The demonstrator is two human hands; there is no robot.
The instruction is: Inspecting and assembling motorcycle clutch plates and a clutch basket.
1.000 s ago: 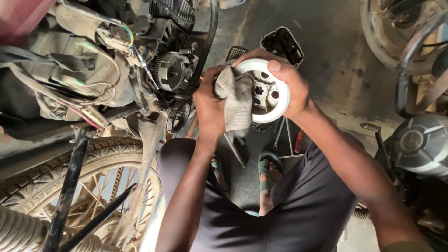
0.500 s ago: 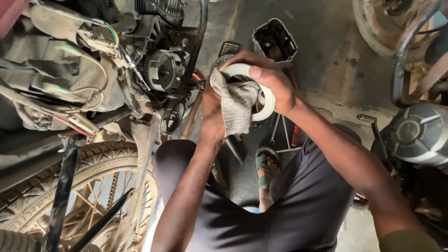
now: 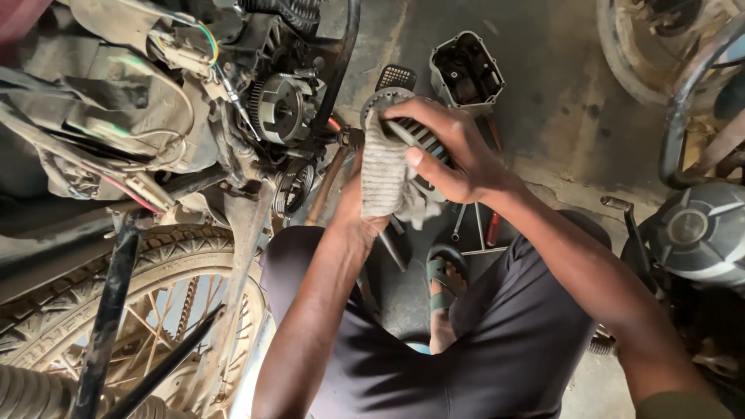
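Listing what lies under my eyes, left to right.

1. Spoked wheel [image 3: 116,310], tyre and frame tube, at the floor's left edge.
2. Stripped motorcycle engine [image 3: 233,116], upper left; loose wiring above, a toothed clutch hub [image 3: 281,109] exposed on its side.
3. My left hand [image 3: 365,209], mostly hidden behind a grey ribbed rag [image 3: 384,174]; it seems to press the cloth up against the part, but whether those fingers curl shut I cannot tell.
4. Round ribbed metal part [image 3: 419,140], centre, held off the floor just right of the clutch hub. My right hand [image 3: 454,155] wraps over it, fingers closed around its rim, thumb across the face.
5. Dark open engine cover [image 3: 466,74] on the concrete floor [image 3: 559,101] beyond my hands; loose tools [image 3: 473,225] and my sandalled foot [image 3: 446,279] below them.
6. Another machine's round grey casing [image 3: 698,233], right edge.

Handling note, as I judge it: keep the right-hand grip firm while the rag works into the ribs, turning the part rather than the wrist.

Clearance: the engine crowds the left; open concrete lies up and to the right.
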